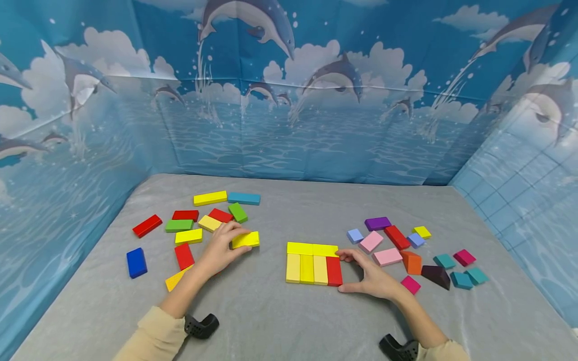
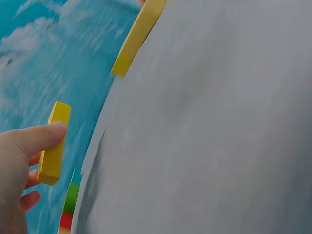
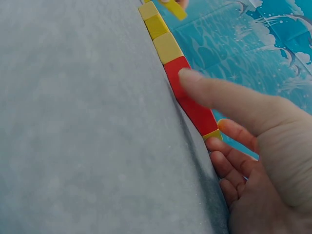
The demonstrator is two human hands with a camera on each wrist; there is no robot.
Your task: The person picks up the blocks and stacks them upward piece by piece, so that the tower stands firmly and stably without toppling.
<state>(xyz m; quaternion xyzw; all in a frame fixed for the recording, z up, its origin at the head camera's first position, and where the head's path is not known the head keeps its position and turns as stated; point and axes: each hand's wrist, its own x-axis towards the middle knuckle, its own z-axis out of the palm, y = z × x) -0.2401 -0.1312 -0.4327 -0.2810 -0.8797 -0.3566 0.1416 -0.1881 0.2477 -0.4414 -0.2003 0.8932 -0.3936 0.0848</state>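
Note:
My left hand (image 1: 224, 246) holds a yellow rectangular block (image 1: 246, 239) between thumb and fingers, left of a flat arrangement of blocks. The left wrist view shows the thumb across that block (image 2: 54, 146). Two bright yellow blocks (image 1: 311, 248) lie end to end along the arrangement's far side. Below them, side by side, are a cream block (image 1: 293, 268), a yellow block (image 1: 307, 269), another cream block (image 1: 320, 270) and a red block (image 1: 334, 271). At the right end, my right hand (image 1: 371, 273) is spread, thumb by the red block's near corner, fingertips against the far yellow block's end.
Loose blocks lie at the left, among them a blue block (image 1: 137, 262), a green block (image 1: 179, 225) and a long yellow block (image 1: 209, 198). A second scatter at the right includes a pink block (image 1: 387, 256) and a dark triangular block (image 1: 435, 277). Dolphin-print curtain (image 1: 289, 130) surrounds the grey tabletop (image 1: 271, 326).

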